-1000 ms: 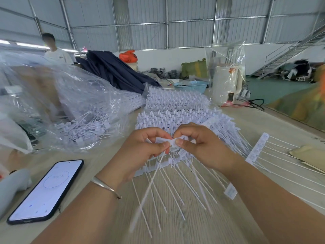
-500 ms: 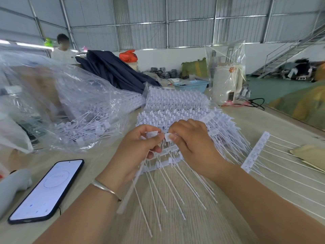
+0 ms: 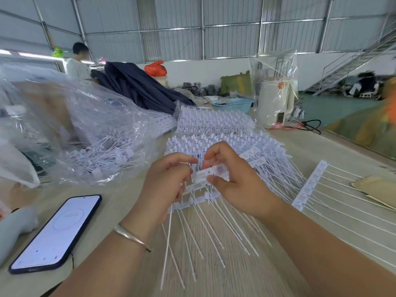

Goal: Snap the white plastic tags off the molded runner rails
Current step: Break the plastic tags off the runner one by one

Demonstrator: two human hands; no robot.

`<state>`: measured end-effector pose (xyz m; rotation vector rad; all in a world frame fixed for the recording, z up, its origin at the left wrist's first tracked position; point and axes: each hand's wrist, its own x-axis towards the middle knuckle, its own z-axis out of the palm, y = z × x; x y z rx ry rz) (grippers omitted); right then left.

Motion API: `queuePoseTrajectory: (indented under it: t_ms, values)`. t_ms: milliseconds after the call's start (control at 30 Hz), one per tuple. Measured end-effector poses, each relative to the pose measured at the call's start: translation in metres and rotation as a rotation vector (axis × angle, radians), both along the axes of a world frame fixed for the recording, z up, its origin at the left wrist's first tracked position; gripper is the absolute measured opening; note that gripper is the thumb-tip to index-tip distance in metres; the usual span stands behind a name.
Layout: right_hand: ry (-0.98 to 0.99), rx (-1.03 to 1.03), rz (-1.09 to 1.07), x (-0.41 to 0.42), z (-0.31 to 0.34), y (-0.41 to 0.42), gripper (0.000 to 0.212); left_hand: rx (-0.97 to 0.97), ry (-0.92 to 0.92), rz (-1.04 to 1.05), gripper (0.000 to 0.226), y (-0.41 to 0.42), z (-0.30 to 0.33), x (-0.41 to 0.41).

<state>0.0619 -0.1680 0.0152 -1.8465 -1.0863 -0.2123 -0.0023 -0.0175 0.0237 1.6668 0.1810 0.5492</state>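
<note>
My left hand (image 3: 166,185) and my right hand (image 3: 233,179) meet over a white runner rail (image 3: 194,202) with long thin tails fanning toward me. My right thumb and fingers pinch a white printed tag (image 3: 211,171) at the top of that rail. Curled at the rail's left end, my left hand holds a loose tag tail (image 3: 168,239) that hangs down from it. Behind my hands lies a stack of white tag rails (image 3: 214,144). A separate rail with tags (image 3: 310,185) lies flat to the right.
A phone (image 3: 56,232) with a lit screen lies at the left front. A clear plastic bag (image 3: 85,133) with loose tags sits at left. A wrapped white appliance (image 3: 276,103), a blue basket (image 3: 232,103) and dark cloth (image 3: 139,86) stand behind. A person stands far left.
My hands rose slightly and moved a little apart. The right hand now pinches a printed tag, and the left hand's loose tail hangs lower and straighter.
</note>
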Motion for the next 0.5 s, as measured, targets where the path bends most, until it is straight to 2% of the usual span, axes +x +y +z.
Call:
queuePoseTrajectory:
  t_ms: [67,200,300,367,500]
  values:
    - [-0.019,0.051,0.019,-0.001,0.001,-0.001,0.032,0.057,0.002,-0.049,0.031,-0.002,0.000,-0.003]
    - [-0.168,0.064,-0.054,-0.001,0.002,-0.001,0.027,0.217,-0.005,-0.146,0.002,-0.001,0.000,-0.006]
    - [-0.392,-0.047,-0.176,0.002,0.003,-0.002,0.023,0.262,-0.014,-0.091,0.018,-0.001,-0.002,-0.004]
    - [-0.558,-0.141,-0.312,0.004,0.004,-0.005,0.029,0.247,-0.027,-0.046,0.024,0.001,-0.003,-0.002]
    - [-0.642,-0.295,-0.486,0.005,0.011,-0.012,0.031,0.239,-0.048,0.009,0.026,0.007,-0.003,0.000]
